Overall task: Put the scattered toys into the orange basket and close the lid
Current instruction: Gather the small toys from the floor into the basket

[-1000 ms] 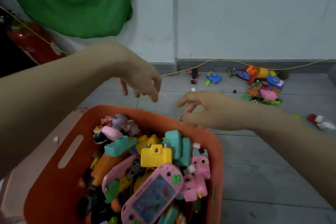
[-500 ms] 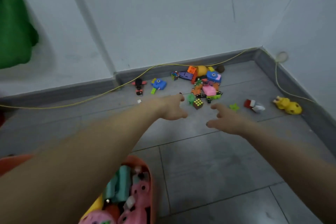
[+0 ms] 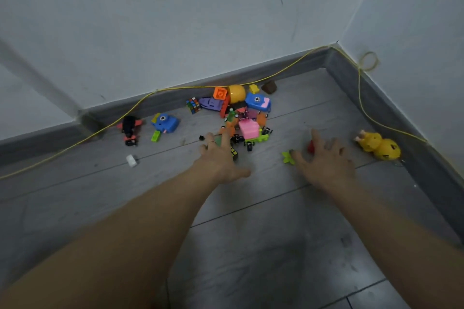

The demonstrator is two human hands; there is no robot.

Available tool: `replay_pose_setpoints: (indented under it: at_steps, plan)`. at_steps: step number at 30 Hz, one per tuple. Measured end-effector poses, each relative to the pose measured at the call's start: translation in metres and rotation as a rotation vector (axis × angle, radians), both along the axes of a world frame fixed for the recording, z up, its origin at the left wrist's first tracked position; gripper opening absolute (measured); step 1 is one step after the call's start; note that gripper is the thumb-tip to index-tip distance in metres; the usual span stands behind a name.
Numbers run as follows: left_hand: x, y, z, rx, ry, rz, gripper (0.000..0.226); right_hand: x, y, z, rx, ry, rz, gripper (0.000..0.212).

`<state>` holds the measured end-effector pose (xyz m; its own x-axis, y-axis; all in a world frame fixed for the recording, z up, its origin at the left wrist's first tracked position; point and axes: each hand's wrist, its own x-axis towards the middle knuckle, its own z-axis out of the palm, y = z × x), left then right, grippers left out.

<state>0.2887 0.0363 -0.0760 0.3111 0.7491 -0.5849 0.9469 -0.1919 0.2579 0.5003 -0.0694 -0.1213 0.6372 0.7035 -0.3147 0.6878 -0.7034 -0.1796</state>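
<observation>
On the grey tiled floor [image 3: 251, 246], going from the left, a small white piece [image 3: 131, 160] lies alone, then a black and red toy [image 3: 129, 129] and a blue toy camera [image 3: 165, 123] with a green brick [image 3: 155, 136] just beside it. A yellow cord [image 3: 140, 101] runs along the skirting behind them. My left hand [image 3: 221, 158] reaches over the near edge of the main toy pile [image 3: 241, 118], fingers spread and holding nothing; it covers part of a green piece and a small dark cube [image 3: 234, 154], so I cannot tell their full shape. Behind sit a colour cube [image 3: 193, 105], a purple boat [image 3: 211, 103], an orange brick [image 3: 220, 93], a yellow ball [image 3: 237, 93] and a second blue camera [image 3: 258, 102]. My right hand [image 3: 324, 160] is open too, palm down, between a green star [image 3: 288, 157] and a red toy [image 3: 311, 146] it mostly hides. Farthest right, a yellow duck [image 3: 378, 145] lies near the wall. The orange basket is out of view
</observation>
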Motion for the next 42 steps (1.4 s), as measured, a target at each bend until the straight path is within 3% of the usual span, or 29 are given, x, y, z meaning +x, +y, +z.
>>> replay_pose_setpoints:
  at_steps: [4, 8, 15, 20, 23, 25, 28, 31, 37, 42]
  plan:
    - [0.018, 0.002, -0.018, -0.033, -0.016, 0.005, 0.123, -0.003, 0.008, -0.005, 0.006, -0.024, 0.132, 0.078]
    - [0.025, 0.001, -0.031, 0.058, 0.006, -0.009, 0.123, -0.011, 0.011, -0.008, 0.014, -0.113, 0.326, 0.073]
    - [0.036, 0.008, -0.039, 0.272, 0.015, -0.101, 0.123, -0.019, 0.003, -0.024, 0.235, -0.192, 0.465, 0.031]
    - [0.045, 0.018, -0.045, 0.267, -0.012, -0.251, 0.096, -0.022, 0.009, -0.027, 0.339, -0.137, 0.442, 0.02]
    - [0.038, 0.022, -0.048, 0.334, -0.059, -0.259, 0.065, -0.02, 0.025, -0.018, 0.429, -0.022, 0.367, 0.015]
    - [0.028, 0.025, -0.05, 0.376, -0.099, -0.279, 0.045, -0.019, 0.039, -0.013, 0.421, 0.028, 0.376, 0.023]
    - [0.008, 0.031, -0.049, 0.362, -0.162, -0.325, 0.032, -0.025, 0.063, -0.01, 0.362, 0.086, 0.448, 0.041]
    - [-0.012, 0.034, -0.045, 0.325, -0.17, -0.362, 0.037, -0.032, 0.08, -0.015, 0.279, 0.108, 0.513, 0.048]
    - [-0.04, 0.038, -0.043, 0.309, -0.005, -0.437, 0.094, -0.046, 0.084, -0.019, 0.173, 0.012, 0.603, 0.058]
    - [-0.043, 0.038, -0.043, 0.341, 0.054, -0.381, 0.085, -0.058, 0.082, -0.016, 0.16, -0.086, 0.693, 0.05]
